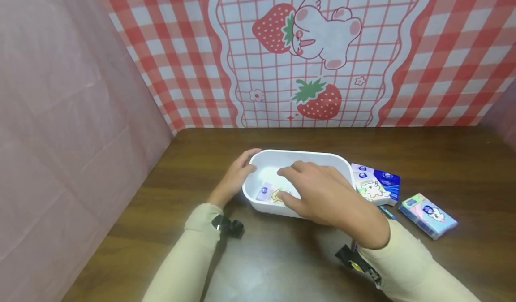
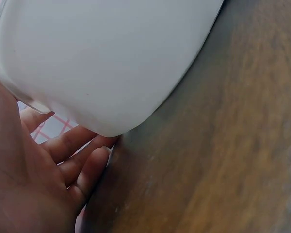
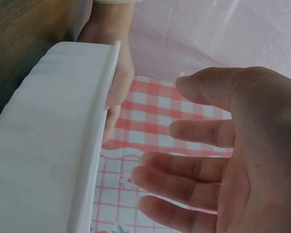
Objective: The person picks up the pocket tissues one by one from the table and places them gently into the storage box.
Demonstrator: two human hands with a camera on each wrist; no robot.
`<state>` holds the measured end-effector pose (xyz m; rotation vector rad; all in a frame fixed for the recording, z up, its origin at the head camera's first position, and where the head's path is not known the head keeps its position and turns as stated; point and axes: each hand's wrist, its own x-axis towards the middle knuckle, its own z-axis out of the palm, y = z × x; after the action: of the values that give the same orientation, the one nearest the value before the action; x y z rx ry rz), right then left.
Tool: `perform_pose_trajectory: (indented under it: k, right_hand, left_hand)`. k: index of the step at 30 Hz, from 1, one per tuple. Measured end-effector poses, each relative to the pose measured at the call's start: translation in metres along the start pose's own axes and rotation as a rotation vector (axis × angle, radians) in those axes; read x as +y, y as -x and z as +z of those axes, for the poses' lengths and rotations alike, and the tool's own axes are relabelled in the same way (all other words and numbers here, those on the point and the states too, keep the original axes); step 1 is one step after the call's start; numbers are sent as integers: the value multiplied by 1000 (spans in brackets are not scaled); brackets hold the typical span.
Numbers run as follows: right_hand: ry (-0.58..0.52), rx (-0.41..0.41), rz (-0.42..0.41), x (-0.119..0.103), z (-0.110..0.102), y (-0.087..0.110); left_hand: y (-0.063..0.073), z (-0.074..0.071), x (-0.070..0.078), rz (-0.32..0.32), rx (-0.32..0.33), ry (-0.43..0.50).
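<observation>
A white plastic bin (image 1: pixel 302 156) stands on the table, one small pack (image 1: pixel 269 192) with a yellow cartoon figure lying in its near left part. My left hand (image 1: pixel 235 176) grips the bin's left end, thumb over the rim and fingers along the outer wall. From the left wrist view, several fingers (image 2: pixel 70 143) curve beside the white wall. Over the bin's right half hovers my right hand (image 1: pixel 322 190), its fingers spread and holding nothing. In the right wrist view the palm and loosely bent fingers (image 3: pixel 184 182) show beside the bin wall (image 3: pixel 43 141).
Right of the bin lie white-and-purple cartoon packs (image 1: pixel 372 189) against a dark blue pack (image 1: pixel 390 181). Farther right is a blue-and-pink pack (image 1: pixel 429 214). Another pack (image 1: pixel 387 212) is mostly hidden by my right forearm. A red-checked strawberry cloth (image 1: pixel 181 46) hangs behind the wooden table (image 1: pixel 161 230).
</observation>
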<state>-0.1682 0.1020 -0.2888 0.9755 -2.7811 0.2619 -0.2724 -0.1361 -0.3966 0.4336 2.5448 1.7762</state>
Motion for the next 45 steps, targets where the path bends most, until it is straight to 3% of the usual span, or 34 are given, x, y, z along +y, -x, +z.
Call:
perform_pose_trajectory:
  k: [5,24,38,45]
  right_hand:
    - [5,9,-14,-1,-4,4]
    - [24,-47,78,15,-11,22]
    - [39,-47,100,27,-11,33]
    - [64,-10,87,36,-13,39]
  left_hand:
    - [1,-1,0,-11,-1,20]
    - [2,1,3,-57,-4,6]
    - [2,2,1,-32,-8,19]
    - [1,1,2,-24,-10,25]
